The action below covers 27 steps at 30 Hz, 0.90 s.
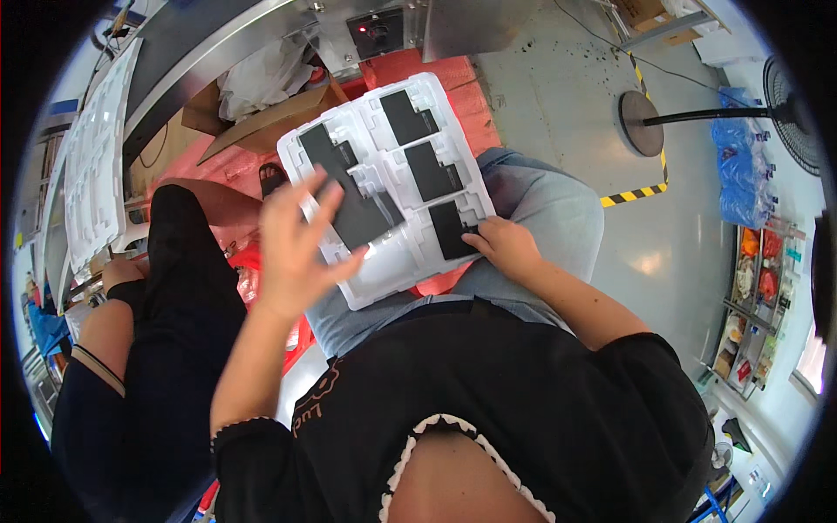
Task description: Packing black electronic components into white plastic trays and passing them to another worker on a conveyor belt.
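A white moulded plastic tray (379,272) rests across my lap, its pockets holding several flat black notched pieces. One black piece (366,220) in the left column lies askew over its pocket. My left hand (301,240) hovers beside it, fingers spread and slightly blurred, with nothing seen in them. At the tray's lower right, my right hand (507,248) grips the rim, and its thumb reaches the corner of a black piece (448,232). Above that sit two more, a middle piece (433,173) and a top piece (406,119). Another piece (321,144) fills the upper left pocket.
Beyond the tray stand a cardboard box (261,131) with clear plastic and a metal bench frame (222,52). Another person's dark-clothed leg (187,288) is close on my left, near a stack of white trays (96,166). A floor fan base (641,124) stands right.
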Each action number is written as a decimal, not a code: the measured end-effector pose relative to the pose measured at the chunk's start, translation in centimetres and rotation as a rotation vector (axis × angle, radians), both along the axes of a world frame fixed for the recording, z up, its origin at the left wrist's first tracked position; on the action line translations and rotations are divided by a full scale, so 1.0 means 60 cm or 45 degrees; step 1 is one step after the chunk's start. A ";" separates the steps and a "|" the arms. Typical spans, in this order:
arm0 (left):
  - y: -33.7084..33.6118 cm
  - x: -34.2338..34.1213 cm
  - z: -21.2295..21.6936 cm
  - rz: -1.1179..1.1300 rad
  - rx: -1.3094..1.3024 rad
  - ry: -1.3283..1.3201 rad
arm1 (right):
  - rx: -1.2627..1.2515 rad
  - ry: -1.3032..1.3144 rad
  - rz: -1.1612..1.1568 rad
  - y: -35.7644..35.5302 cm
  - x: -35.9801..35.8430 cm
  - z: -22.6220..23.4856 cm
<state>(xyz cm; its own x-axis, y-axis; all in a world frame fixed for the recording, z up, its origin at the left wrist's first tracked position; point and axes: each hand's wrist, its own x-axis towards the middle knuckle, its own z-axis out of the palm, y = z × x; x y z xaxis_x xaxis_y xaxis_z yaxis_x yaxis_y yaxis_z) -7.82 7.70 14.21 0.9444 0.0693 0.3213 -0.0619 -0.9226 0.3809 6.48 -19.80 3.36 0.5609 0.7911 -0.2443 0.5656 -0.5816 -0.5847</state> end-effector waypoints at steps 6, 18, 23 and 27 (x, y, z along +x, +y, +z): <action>-0.088 -0.134 -0.145 -0.001 -0.179 0.299 | -0.276 -0.340 0.008 0.016 -0.004 0.046; -0.143 -0.116 -0.125 0.168 0.148 0.667 | -0.049 -0.480 0.277 -0.015 -0.073 0.028; 0.041 -0.026 -0.072 0.686 -1.233 -0.309 | -0.081 -0.485 0.297 -0.016 -0.066 0.031; 0.118 0.055 0.118 0.562 -2.263 -1.119 | -0.037 -0.434 0.294 -0.018 -0.063 0.031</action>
